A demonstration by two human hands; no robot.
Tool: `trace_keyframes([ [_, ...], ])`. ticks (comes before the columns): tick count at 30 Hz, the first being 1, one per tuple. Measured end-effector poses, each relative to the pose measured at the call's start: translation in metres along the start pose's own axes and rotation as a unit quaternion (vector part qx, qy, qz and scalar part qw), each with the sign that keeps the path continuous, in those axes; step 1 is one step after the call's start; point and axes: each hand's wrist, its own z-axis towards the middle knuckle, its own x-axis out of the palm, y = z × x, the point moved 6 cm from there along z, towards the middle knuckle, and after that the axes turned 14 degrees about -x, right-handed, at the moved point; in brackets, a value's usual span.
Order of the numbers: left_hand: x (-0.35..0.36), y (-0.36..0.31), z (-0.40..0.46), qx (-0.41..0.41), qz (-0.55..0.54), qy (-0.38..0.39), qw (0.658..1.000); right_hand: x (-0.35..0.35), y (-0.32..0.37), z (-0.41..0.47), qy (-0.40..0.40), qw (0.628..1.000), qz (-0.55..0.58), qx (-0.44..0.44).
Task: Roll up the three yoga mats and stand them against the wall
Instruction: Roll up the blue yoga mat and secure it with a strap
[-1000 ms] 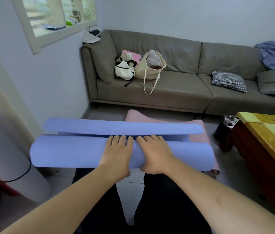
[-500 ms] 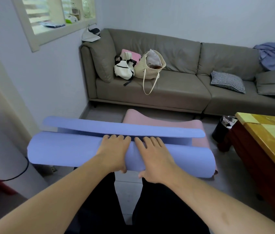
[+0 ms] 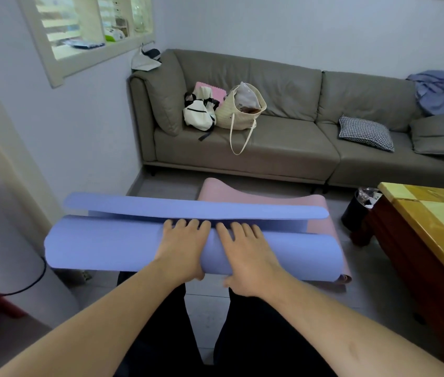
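Blue foam fills the middle of the frame: the blue yoga mat [image 3: 106,243] is nearly all roll now, a fat cylinder lying across the picture, and only its last curled flap [image 3: 139,206] remains loose just beyond it. Over the past second the roll creeps forward toward that flap, the strip between them narrowing, so this mat looks almost finished. Both hands sit side by side on top of the roll at frame centre: the left hand [image 3: 181,247] and the right hand [image 3: 248,254] lie flat with fingers spread and reaching over the far side, thumbs tucked at the near underside, pressing and pushing rather than pinching. Beneath and beyond, a pink yoga mat [image 3: 242,193] lies on the floor, its far end rippled up, not yet rolled by the look of it. A third mat I cannot make out here. Further out, the grey sofa [image 3: 283,148] with a tote bag [image 3: 242,110] runs along the upper right, the wooden table [image 3: 433,227] sits at the right edge, and the pale wall [image 3: 93,126] on the left waits for the finished rolls.
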Motion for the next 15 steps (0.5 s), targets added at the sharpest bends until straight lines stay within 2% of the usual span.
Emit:
trace_keyframes([
  [5,-0.004,0.001,0.002,0.006,-0.013,0.019,1.000,-0.002,-0.007,0.005,-0.001,1.000,0.009,0.008],
  [11,-0.005,-0.009,-0.017,0.015,0.024,-0.031,0.999,-0.013,-0.020,0.009,0.044,0.995,0.095,0.002],
  [15,0.000,-0.006,-0.017,0.006,0.032,-0.031,0.999,-0.015,-0.020,0.014,0.065,0.990,0.123,-0.007],
])
